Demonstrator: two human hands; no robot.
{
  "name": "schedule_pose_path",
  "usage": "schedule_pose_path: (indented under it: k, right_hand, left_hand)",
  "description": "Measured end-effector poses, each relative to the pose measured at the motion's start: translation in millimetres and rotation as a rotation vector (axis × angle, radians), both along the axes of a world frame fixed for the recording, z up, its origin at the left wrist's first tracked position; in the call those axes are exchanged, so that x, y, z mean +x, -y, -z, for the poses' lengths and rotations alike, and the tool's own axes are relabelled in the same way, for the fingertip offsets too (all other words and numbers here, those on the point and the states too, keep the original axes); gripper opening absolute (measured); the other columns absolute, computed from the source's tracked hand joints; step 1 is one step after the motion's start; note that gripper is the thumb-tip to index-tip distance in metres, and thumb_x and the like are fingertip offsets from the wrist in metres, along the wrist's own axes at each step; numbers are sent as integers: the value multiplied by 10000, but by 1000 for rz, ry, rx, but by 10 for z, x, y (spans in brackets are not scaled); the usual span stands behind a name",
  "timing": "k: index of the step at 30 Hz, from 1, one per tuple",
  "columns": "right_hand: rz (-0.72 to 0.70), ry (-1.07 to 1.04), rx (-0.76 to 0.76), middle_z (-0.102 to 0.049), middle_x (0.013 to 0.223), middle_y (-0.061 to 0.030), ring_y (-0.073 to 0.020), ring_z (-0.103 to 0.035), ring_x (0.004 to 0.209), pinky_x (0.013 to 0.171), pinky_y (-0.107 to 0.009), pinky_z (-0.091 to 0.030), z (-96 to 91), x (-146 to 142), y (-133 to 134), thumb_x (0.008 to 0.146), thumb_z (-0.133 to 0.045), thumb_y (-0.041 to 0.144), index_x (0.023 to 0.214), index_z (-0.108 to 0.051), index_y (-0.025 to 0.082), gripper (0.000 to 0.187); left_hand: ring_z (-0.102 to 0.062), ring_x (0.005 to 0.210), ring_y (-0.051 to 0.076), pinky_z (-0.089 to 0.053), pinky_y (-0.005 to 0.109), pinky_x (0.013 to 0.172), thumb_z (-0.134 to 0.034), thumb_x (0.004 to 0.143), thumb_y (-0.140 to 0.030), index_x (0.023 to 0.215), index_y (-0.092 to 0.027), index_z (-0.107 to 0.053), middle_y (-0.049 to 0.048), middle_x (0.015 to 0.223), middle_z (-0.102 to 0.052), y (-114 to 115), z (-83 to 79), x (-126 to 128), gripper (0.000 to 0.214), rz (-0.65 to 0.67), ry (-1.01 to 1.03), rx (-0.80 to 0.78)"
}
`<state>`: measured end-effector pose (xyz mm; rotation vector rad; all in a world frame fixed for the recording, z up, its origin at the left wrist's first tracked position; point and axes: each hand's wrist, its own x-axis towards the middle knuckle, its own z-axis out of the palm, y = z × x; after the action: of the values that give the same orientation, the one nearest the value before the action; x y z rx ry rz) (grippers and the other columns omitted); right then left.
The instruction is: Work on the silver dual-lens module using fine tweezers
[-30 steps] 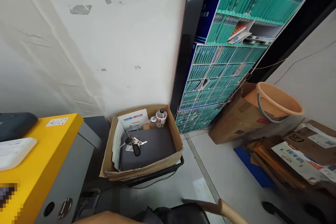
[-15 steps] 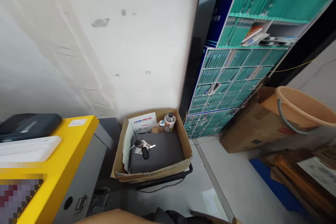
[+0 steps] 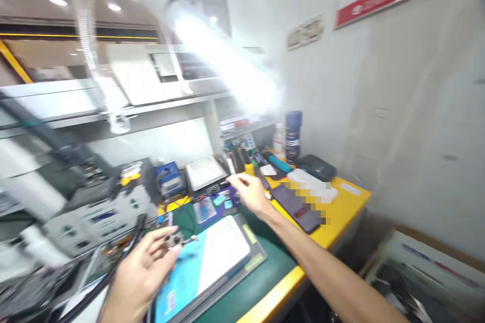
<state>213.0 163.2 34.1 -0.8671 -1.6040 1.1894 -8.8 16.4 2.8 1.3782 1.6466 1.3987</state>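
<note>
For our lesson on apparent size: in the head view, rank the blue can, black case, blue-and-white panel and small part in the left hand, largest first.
1. Blue-and-white panel
2. Blue can and black case: too alike to rank
3. Small part

Small part: in the left hand, over the papers
Papers: on the mat
Phone: on the desk, right of the papers
Box: right of the desk, likely lower down

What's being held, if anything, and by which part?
The left grip holds a small metallic part by its wider body, narrow end free. The right grip is at a white stick; blur hides whether it's held.
</note>
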Motion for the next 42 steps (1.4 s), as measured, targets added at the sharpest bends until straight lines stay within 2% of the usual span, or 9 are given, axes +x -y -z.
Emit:
schedule_pose_path:
  k: [6,9,14,18,25,27,31,36,42]
  right_hand:
    - [-217,-93,-273,-681,1015,-51,-160,-675,770,659,-317,-586,-62,-382,-310,986,-594,360,1131,-630,146,261]
    - [-335,-123,-372,-652,833,2,-93,-595,564,496,-222,-515,-60,-575,-274,997,-573,379,1061,-629,140,254]
    - [-485,-102,-534,-536,574,81,-43,-434,362,348,-166,-373,143,-648,-100,1007,-522,471,847,-621,135,385]
    - [-552,-103,-595,-548,521,83,-53,-468,337,323,-164,-375,202,-587,-4,1000,-516,497,790,-602,146,418]
    - [-592,-97,-583,-509,517,54,-103,-571,413,398,-207,-455,58,-457,-19,940,-565,517,610,-475,182,479]
    - [-650,-30,-595,-475,553,69,-76,-495,396,400,-206,-437,42,-421,9,912,-610,537,685,-558,166,438]
    - [-771,142,-633,-343,508,120,-32,-252,393,357,-149,-266,50,-436,128,852,-734,468,899,-678,146,329]
    - [-786,193,-613,-324,454,124,-35,-219,379,345,-173,-228,47,-496,214,768,-804,338,683,-601,165,280]
    - [-781,194,-642,-282,450,128,-44,-168,381,361,-198,-158,16,-467,222,822,-701,286,714,-606,180,179]
  left_hand:
    - [-672,820,191,-532,268,700,-702,815,-441,1157,-189,-586,48,923,-711,-21,7,68,440,16,49,-26]
    - [-669,849,201,-514,270,684,-676,824,-426,1146,-188,-589,70,979,-713,3,-16,71,410,14,34,-82]
    - [-611,741,155,-466,244,620,-658,826,-400,1124,-224,-615,21,895,-691,49,-71,69,349,-58,57,-64]
    - [-557,635,116,-443,225,589,-671,802,-340,1063,-233,-652,-7,839,-706,70,-115,109,283,-103,88,-24]
    - [-586,624,118,-455,223,578,-686,788,-339,1066,-239,-662,-12,838,-732,86,-123,102,296,-118,81,-3]
    - [-619,666,134,-468,227,593,-695,781,-337,1064,-243,-664,-12,835,-735,86,-117,102,300,-128,99,3]
    - [-614,645,139,-475,236,599,-724,759,-316,1049,-248,-682,-10,809,-738,77,-105,121,300,-137,119,4]
    - [-588,606,125,-469,231,577,-746,739,-320,1039,-237,-692,2,790,-732,73,-127,127,315,-116,152,-44]
    - [-557,564,132,-480,219,451,-737,744,-360,1216,-185,-599,12,754,-654,88,-184,88,523,24,327,-214]
